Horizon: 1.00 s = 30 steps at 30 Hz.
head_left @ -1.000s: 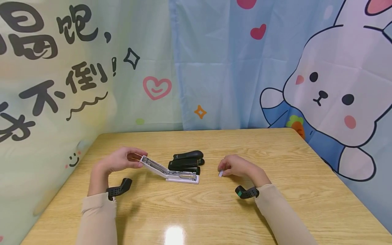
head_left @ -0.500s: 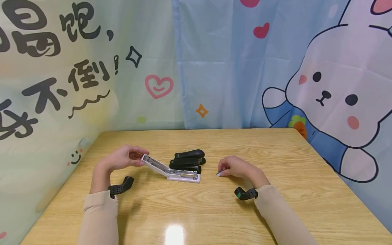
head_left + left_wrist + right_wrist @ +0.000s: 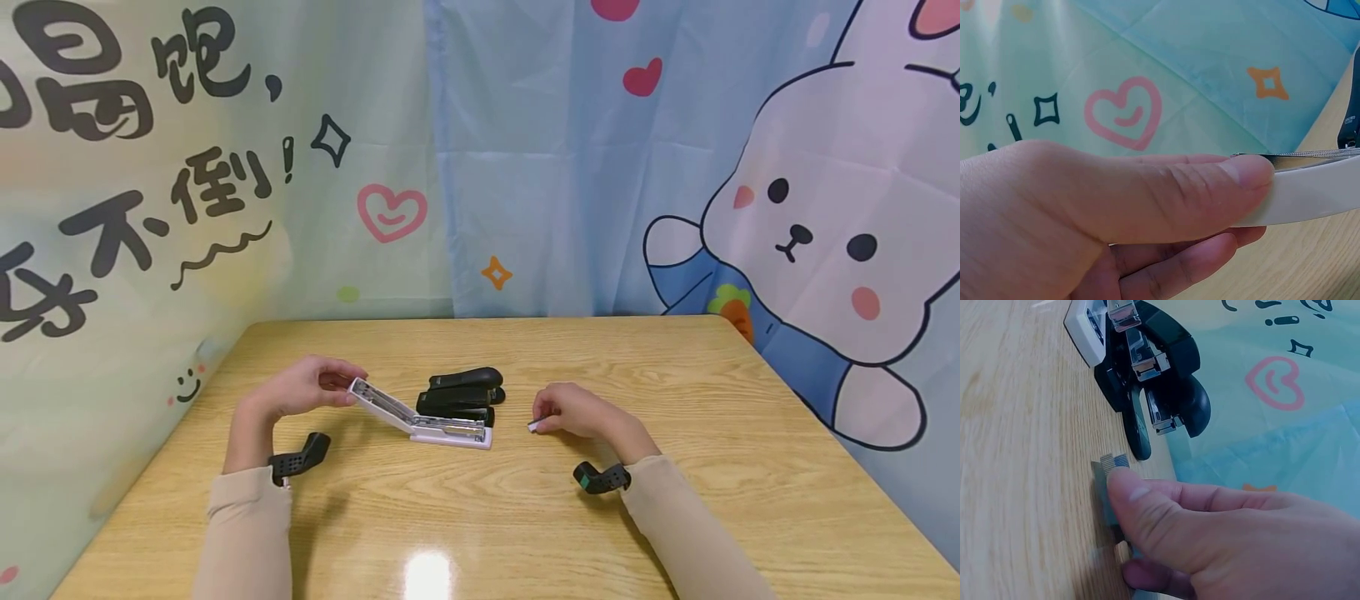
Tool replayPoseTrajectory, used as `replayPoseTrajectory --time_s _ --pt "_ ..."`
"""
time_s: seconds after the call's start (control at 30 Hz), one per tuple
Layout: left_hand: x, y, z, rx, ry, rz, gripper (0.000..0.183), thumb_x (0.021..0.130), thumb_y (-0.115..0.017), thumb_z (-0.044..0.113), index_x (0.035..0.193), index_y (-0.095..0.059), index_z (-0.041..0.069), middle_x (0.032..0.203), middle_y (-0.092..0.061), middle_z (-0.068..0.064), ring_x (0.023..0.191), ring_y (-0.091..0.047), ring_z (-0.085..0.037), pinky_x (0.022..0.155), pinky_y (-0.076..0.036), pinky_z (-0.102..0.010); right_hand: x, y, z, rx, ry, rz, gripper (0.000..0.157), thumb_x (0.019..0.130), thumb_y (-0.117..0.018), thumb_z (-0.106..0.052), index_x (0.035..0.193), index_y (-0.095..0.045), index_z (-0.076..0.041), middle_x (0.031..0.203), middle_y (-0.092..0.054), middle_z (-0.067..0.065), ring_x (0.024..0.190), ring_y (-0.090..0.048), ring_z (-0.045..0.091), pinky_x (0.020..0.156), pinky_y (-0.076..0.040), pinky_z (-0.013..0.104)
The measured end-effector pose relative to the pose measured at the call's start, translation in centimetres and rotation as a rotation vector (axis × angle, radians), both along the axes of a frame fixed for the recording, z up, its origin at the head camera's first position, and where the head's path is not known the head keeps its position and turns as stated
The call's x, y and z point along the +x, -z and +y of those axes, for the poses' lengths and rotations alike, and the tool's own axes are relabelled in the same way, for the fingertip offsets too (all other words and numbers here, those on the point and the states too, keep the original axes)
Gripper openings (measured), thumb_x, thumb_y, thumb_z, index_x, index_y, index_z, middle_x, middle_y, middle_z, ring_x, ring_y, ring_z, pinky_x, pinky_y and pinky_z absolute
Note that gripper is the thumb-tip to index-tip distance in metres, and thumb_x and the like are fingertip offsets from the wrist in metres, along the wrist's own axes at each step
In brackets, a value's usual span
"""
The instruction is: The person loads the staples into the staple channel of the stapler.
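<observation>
A white stapler (image 3: 452,440) lies opened wide on the table, its metal inside showing. My left hand (image 3: 311,388) pinches the end of its raised top arm; in the left wrist view the thumb presses on the white arm (image 3: 1310,192). To the right, my right hand (image 3: 577,408) pinches a small strip of staples (image 3: 534,426) just above the tabletop. In the right wrist view the ribbed ends of the staples (image 3: 1115,462) stick out past the thumb, in what look like two pieces side by side. The rest is hidden by the fingers.
Several black staplers (image 3: 461,392) lie close together right behind the white one. The wooden table (image 3: 420,517) reaches back to a printed curtain (image 3: 510,208), which also hangs along the left side.
The staples in my right hand have turned from pointing down towards lying flatter, pointing left. My left hand and the white stapler stay nearly still; the whole head view has shifted slightly.
</observation>
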State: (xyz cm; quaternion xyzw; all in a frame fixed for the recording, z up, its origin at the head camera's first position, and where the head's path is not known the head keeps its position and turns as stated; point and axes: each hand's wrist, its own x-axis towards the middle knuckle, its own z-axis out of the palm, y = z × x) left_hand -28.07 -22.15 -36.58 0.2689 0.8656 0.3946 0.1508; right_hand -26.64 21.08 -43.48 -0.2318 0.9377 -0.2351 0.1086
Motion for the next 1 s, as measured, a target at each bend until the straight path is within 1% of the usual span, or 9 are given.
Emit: replayPoseTrajectory --time_s 0.17,0.3,0.47,0.53,0.63,0.73,0.87,0.93,1.0 --pt "-0.09 0.08 -0.02 -0.007 -0.007 0.001 0.041 0.086 -0.070 0.012 0.123 -0.060 -0.001 0.107 -0.068 -0.014 0.094 -0.063 -0.017 0.080 -0.051 -0.022 0.07 -0.02 -0.15 -0.040 0.021 -0.039 0.009 0.086 -0.070 -0.021 0.085 -0.061 -0.017 0.077 -0.059 -0.006 0.072 -0.050 0.011 0.071 -0.042 0.029" --pt "-0.10 0.09 0.00 -0.003 0.000 0.003 0.041 0.086 -0.069 0.012 0.123 -0.059 -0.002 0.108 -0.068 -0.015 0.095 -0.063 -0.017 0.080 -0.051 -0.022 0.07 0.11 -0.20 -0.032 0.032 -0.036 0.007 0.087 -0.069 -0.020 0.088 -0.063 -0.018 0.075 -0.058 -0.006 0.070 -0.049 0.011 0.068 -0.041 0.027" --pt "-0.10 0.09 0.01 0.002 -0.006 -0.012 0.041 0.087 -0.069 0.011 0.123 -0.058 -0.003 0.109 -0.068 -0.016 0.095 -0.063 -0.017 0.080 -0.051 -0.022 0.09 0.06 -0.34 0.018 0.031 0.012 0.006 0.088 -0.068 -0.022 0.091 -0.066 -0.018 0.081 -0.059 -0.007 0.074 -0.050 0.010 0.071 -0.044 0.028" --pt "-0.09 0.07 0.01 0.001 -0.011 -0.016 0.041 0.087 -0.069 0.011 0.123 -0.059 -0.004 0.109 -0.068 -0.016 0.095 -0.063 -0.017 0.080 -0.051 -0.022 0.12 -0.04 -0.42 0.023 0.032 0.019 0.006 0.088 -0.068 -0.023 0.091 -0.066 -0.017 0.084 -0.060 -0.008 0.077 -0.051 0.010 0.074 -0.045 0.029" --pt "-0.05 -0.02 0.04 -0.001 -0.010 -0.011 0.040 0.087 -0.068 0.012 0.123 -0.059 -0.004 0.109 -0.068 -0.016 0.095 -0.063 -0.017 0.080 -0.051 -0.022 0.22 -0.29 -0.57 0.006 0.044 0.010 0.005 0.090 -0.066 -0.021 0.092 -0.064 -0.017 0.086 -0.062 -0.007 0.077 -0.052 0.010 0.074 -0.045 0.030" --pt "0.04 -0.17 0.10 -0.003 -0.012 -0.007 0.040 0.087 -0.068 0.012 0.123 -0.059 -0.003 0.109 -0.068 -0.016 0.095 -0.063 -0.017 0.080 -0.051 -0.023 0.42 -0.54 -0.65 -0.023 0.051 -0.023 0.008 0.092 -0.062 -0.021 0.100 -0.062 -0.016 0.077 -0.061 -0.004 0.066 -0.052 0.011 0.066 -0.044 0.029" --pt "0.10 -0.18 0.08 -0.006 -0.022 -0.014 0.040 0.087 -0.068 0.014 0.123 -0.059 -0.002 0.110 -0.068 -0.016 0.095 -0.063 -0.018 0.081 -0.051 -0.024 0.49 -0.50 -0.58 -0.063 0.027 -0.088 0.019 0.096 -0.056 -0.018 0.113 -0.062 -0.016 0.065 -0.055 -0.001 0.051 -0.049 0.012 0.053 -0.041 0.027" --pt "0.06 -0.12 0.07 -0.006 -0.023 -0.014 0.041 0.088 -0.068 0.015 0.123 -0.059 -0.002 0.110 -0.067 -0.015 0.096 -0.063 -0.018 0.081 -0.051 -0.025 0.42 -0.37 -0.49 -0.068 0.012 -0.105 0.021 0.097 -0.054 -0.016 0.116 -0.062 -0.016 0.064 -0.055 0.000 0.049 -0.048 0.011 0.050 -0.041 0.026" --pt "-0.02 -0.04 0.05 -0.006 -0.023 -0.011 0.040 0.088 -0.068 0.016 0.123 -0.059 -0.001 0.110 -0.067 -0.015 0.097 -0.063 -0.018 0.082 -0.051 -0.025 0.30 -0.20 -0.41 -0.063 -0.002 -0.102 0.021 0.097 -0.053 -0.015 0.115 -0.064 -0.017 0.065 -0.056 0.000 0.051 -0.048 0.011 0.051 -0.041 0.027"
